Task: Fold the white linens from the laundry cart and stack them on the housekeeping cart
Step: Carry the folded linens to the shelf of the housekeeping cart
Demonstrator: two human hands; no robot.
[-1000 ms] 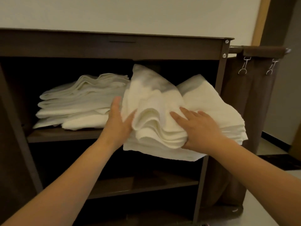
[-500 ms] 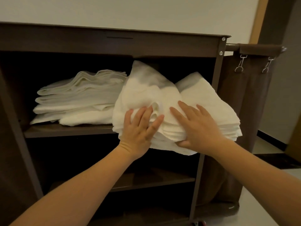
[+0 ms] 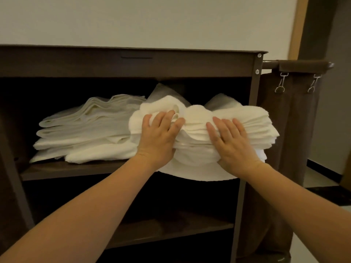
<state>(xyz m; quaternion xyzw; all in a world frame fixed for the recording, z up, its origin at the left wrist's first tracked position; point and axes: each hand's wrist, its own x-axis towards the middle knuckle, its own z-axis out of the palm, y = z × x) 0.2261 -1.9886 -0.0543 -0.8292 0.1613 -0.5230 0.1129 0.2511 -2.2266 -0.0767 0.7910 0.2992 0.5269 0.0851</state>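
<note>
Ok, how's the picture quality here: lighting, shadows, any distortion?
Head view: dim, warm light; near-black shadow above the folded stack; white linens under the left hand and right hand read clearly, no glare; wide angle tilts the cart upright.

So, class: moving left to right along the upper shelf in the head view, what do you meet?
Folded linen stack → left hand → right hand → cart post → brown laundry bag.

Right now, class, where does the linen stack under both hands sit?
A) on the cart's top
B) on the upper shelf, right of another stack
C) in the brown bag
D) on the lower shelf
B: the left hand and right hand press the stack on the upper shelf, right of the other stack.
</note>
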